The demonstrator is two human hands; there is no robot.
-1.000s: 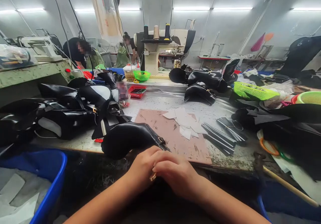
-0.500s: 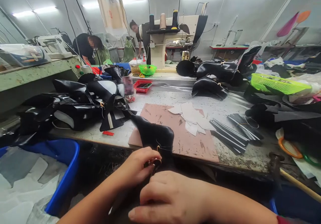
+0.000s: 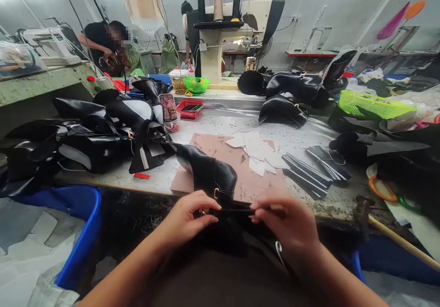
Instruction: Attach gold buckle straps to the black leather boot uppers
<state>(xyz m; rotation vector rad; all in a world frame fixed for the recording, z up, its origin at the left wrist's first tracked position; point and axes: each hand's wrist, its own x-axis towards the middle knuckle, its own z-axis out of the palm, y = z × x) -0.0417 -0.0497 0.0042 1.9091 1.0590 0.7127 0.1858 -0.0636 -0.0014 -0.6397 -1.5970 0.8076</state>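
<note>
A black leather boot upper [image 3: 213,172] lies over the front edge of the bench, its lower part hanging in shadow. A small gold buckle [image 3: 216,193] shows on it. Just below the buckle, my left hand [image 3: 195,213] is closed in a pinch on a thin black strap [image 3: 237,210], with a bit of gold metal between the fingers. My right hand [image 3: 288,217], slightly blurred, pinches the same strap farther right, so it stretches level between both hands. A white-edged strip [image 3: 280,252] hangs below my right hand.
White cut pieces [image 3: 256,149] lie on a pink board [image 3: 206,144]. Striped black strips [image 3: 305,174] and orange-handled scissors [image 3: 381,190] are to the right. Black boot parts [image 3: 89,142] pile up at left, above a blue bin [image 3: 92,211]. A sewing machine [image 3: 213,46] stands behind.
My right hand has moved from low in front, near my left hand, up and to the right, drawing the strap out. My left hand has stayed by the buckle.
</note>
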